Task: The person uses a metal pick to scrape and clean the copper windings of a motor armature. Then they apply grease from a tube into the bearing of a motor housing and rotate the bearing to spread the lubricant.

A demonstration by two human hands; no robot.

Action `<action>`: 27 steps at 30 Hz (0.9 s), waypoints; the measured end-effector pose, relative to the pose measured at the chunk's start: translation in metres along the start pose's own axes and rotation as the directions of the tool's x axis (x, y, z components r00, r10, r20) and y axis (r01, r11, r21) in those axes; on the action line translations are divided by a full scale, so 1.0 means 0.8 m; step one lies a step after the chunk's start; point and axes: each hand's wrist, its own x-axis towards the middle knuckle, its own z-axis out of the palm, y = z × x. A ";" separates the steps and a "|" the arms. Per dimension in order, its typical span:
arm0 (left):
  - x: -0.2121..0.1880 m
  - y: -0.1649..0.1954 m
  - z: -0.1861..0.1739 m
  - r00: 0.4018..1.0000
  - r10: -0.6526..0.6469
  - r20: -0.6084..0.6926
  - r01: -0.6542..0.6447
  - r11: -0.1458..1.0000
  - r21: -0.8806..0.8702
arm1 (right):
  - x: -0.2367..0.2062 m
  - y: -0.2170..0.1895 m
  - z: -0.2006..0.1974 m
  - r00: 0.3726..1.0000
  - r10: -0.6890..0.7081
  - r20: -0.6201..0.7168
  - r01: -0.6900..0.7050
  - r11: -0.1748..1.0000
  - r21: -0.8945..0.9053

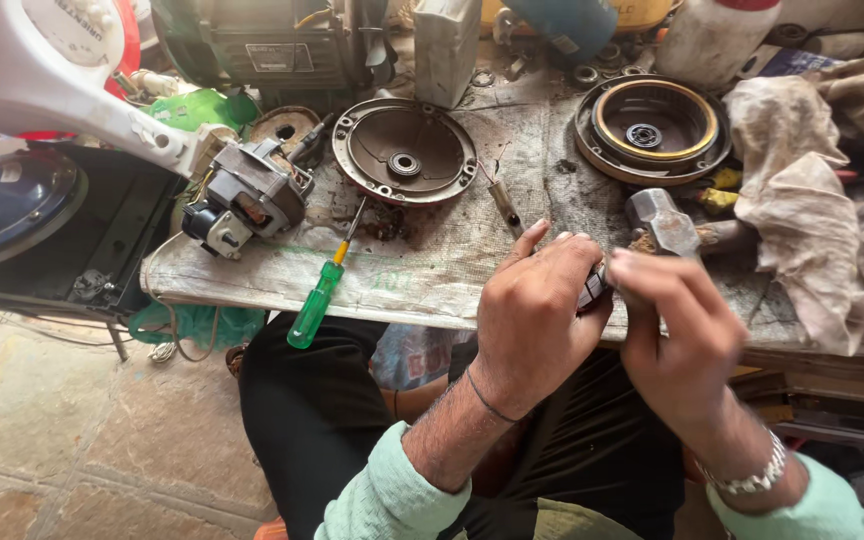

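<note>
The person is wearing pale mint-green sleeves pushed up the forearms and black trousers. The left hand (530,325) is wearing a thin dark thread at the wrist; the right hand (680,340) is wearing a silver metal-link bracelet.

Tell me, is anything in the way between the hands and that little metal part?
Nothing visible is. The left hand and right hand already pinch the small metal part between them, above the table's edge. The hammer lies behind it.
</note>
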 end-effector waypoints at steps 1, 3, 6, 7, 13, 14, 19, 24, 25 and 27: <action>0.000 -0.001 0.000 1.000 -0.001 -0.015 0.001 1.000 -0.010 | -0.001 0.000 -0.001 1.000 -0.016 -0.010 0.016 1.000 0.009; -0.001 -0.001 -0.002 0.999 -0.023 -0.026 0.022 0.999 -0.038 | -0.002 -0.003 -0.003 1.000 -0.024 -0.017 0.025 0.999 0.028; -0.002 -0.001 -0.002 0.999 -0.037 -0.011 0.037 0.999 -0.040 | 0.003 -0.008 -0.004 1.000 0.000 0.032 0.002 0.999 -0.040; -0.002 -0.001 -0.001 0.999 -0.045 -0.014 0.044 0.998 -0.043 | 0.006 -0.010 -0.004 0.999 -0.030 0.011 0.031 0.999 -0.038; -0.001 -0.001 -0.003 0.999 -0.014 -0.034 0.013 1.000 -0.013 | 0.013 -0.013 0.000 1.000 0.019 0.006 -0.019 1.000 0.010; -0.001 -0.001 -0.003 0.999 -0.034 -0.022 0.033 0.999 -0.015 | 0.010 -0.013 -0.001 1.000 -0.020 -0.007 0.020 1.000 -0.001; -0.003 -0.001 0.000 0.999 -0.038 -0.037 0.037 0.999 -0.017 | 0.000 -0.010 -0.002 1.000 -0.021 0.012 0.021 1.000 -0.004; -0.005 -0.001 0.001 0.998 -0.045 -0.050 0.045 0.999 -0.003 | -0.001 -0.011 -0.003 0.990 -0.139 -0.012 0.139 0.990 -0.011; -0.006 0.000 0.001 0.998 -0.040 -0.045 0.040 0.999 0.006 | 0.000 -0.011 -0.003 0.994 -0.113 -0.002 0.113 0.993 -0.023; -0.004 0.000 0.001 0.998 -0.016 -0.056 0.017 1.000 0.025 | 0.002 -0.011 -0.003 0.996 -0.083 0.012 0.084 0.995 -0.051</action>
